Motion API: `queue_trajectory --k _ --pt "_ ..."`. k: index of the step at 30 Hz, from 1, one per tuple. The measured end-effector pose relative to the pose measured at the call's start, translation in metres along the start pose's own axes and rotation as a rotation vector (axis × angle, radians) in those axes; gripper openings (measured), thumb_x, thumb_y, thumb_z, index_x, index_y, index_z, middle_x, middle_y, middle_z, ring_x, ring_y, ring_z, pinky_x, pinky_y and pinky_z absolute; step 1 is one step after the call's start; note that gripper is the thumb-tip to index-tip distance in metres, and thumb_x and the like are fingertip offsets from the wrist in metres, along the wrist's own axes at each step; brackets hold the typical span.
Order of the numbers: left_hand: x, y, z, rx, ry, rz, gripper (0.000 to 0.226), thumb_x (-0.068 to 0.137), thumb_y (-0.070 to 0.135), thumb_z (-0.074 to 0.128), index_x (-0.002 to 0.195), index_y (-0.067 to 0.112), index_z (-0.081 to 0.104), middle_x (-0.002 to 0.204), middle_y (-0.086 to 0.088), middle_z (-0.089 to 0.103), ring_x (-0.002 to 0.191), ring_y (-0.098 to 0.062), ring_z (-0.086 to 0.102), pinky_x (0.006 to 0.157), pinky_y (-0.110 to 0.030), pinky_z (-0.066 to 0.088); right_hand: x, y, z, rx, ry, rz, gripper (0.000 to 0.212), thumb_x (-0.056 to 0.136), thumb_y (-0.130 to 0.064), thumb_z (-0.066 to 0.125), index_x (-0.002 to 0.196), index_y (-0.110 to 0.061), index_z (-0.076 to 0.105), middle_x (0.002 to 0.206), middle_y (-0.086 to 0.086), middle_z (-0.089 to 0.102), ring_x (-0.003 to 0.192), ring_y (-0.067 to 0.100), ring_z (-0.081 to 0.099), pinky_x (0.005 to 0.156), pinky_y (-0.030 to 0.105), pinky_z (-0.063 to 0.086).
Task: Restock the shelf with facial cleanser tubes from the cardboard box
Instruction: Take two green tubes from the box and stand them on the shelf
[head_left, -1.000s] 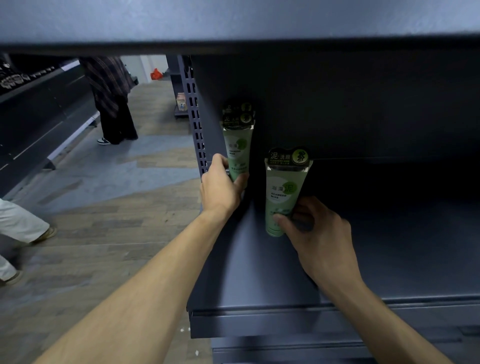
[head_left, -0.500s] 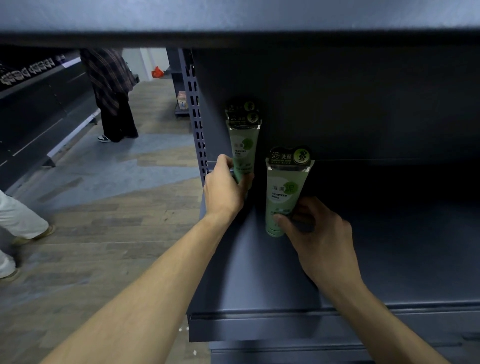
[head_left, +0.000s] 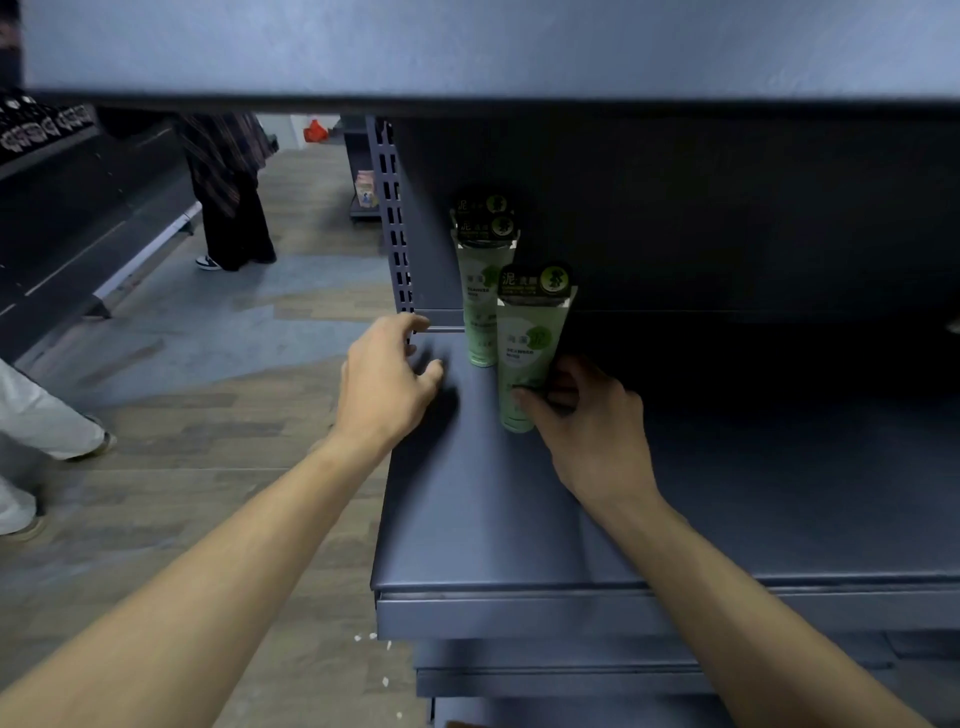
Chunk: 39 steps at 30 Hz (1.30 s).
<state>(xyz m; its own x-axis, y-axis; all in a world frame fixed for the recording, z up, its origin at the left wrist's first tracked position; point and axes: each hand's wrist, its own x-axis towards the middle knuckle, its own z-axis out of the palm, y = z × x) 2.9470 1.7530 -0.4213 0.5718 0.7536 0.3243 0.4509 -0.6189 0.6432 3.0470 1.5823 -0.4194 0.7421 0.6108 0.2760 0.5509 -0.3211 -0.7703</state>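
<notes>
The right hand (head_left: 592, 431) is gripping the lower part of the front cleanser tube (head_left: 527, 358), standing upright on the shelf (head_left: 467, 519). The left hand (head_left: 387, 384) is hovering released, fingers loosely curled, holding nothing, beside the rear tubes (head_left: 483, 291) near the shelf's left edge.

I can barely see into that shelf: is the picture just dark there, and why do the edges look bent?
Head view: the shelf recess lies in deep shadow under the board above; the front tube near the right hand stays legible; wide-angle curvature bends edges; the left hand is slightly blurred.
</notes>
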Motion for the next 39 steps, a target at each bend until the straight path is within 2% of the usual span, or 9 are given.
queue_trajectory --k 4,9,26,31,33,36,39 --pt "0.0 -0.007 -0.013 0.032 0.004 0.057 0.044 0.079 0.019 0.069 0.123 0.018 0.06 0.123 0.002 0.061 0.107 -0.019 0.062 0.089 -0.041 0.053 0.014 -0.003 0.012 -0.039 -0.011 -0.011 0.032 0.085 -0.037 0.07 0.105 -0.014 0.064 0.1 -0.002 0.072 0.092 0.016 0.069 0.078 0.035 0.056" --pt "-0.001 -0.009 -0.018 0.059 -0.005 0.104 0.045 0.076 0.024 0.07 0.12 0.018 0.061 0.121 0.003 0.062 0.104 -0.017 0.064 0.087 -0.041 0.053 0.034 -0.007 0.028 -0.105 -0.031 -0.026 0.033 0.086 -0.04 0.067 0.108 -0.016 0.063 0.104 0.003 0.071 0.097 0.029 0.066 0.082 0.043 0.053" --pt "-0.001 -0.013 -0.015 0.113 -0.044 0.118 0.047 0.078 0.027 0.07 0.123 0.018 0.061 0.123 0.005 0.061 0.107 -0.016 0.062 0.087 -0.041 0.053 0.05 -0.012 0.04 -0.19 -0.042 -0.021 0.036 0.09 -0.038 0.064 0.114 -0.011 0.061 0.109 0.009 0.068 0.102 0.034 0.062 0.085 0.043 0.051" --pt "-0.008 -0.007 -0.02 0.142 -0.076 0.142 0.054 0.071 0.038 0.066 0.121 0.02 0.061 0.118 0.003 0.062 0.103 -0.02 0.062 0.083 -0.04 0.054 0.039 -0.006 0.037 -0.32 -0.152 0.005 0.055 0.089 -0.049 0.06 0.128 -0.011 0.051 0.124 0.008 0.06 0.116 0.033 0.054 0.094 0.038 0.044" --pt "-0.012 -0.002 -0.026 0.161 -0.077 0.153 0.056 0.067 0.042 0.061 0.12 0.023 0.06 0.113 0.004 0.063 0.102 -0.02 0.062 0.082 -0.04 0.054 0.032 -0.002 0.03 -0.299 -0.159 -0.001 0.057 0.085 -0.053 0.063 0.125 -0.013 0.053 0.122 0.005 0.063 0.114 0.031 0.057 0.094 0.04 0.046" --pt "-0.019 0.01 -0.035 0.211 -0.077 0.161 0.047 0.072 0.039 0.065 0.116 0.025 0.06 0.11 0.007 0.065 0.102 -0.017 0.062 0.082 -0.039 0.053 0.025 -0.002 0.015 -0.308 -0.152 -0.022 0.057 0.083 -0.057 0.063 0.12 -0.014 0.057 0.114 0.005 0.067 0.106 0.029 0.063 0.087 0.041 0.052" --pt "-0.04 0.026 -0.043 0.287 -0.078 0.198 0.041 0.077 0.039 0.067 0.115 0.024 0.058 0.109 0.008 0.065 0.101 -0.019 0.062 0.079 -0.039 0.052 0.011 -0.004 -0.005 -0.308 -0.153 -0.056 0.054 0.085 -0.052 0.065 0.121 -0.013 0.058 0.112 0.006 0.068 0.103 0.029 0.065 0.085 0.042 0.054"
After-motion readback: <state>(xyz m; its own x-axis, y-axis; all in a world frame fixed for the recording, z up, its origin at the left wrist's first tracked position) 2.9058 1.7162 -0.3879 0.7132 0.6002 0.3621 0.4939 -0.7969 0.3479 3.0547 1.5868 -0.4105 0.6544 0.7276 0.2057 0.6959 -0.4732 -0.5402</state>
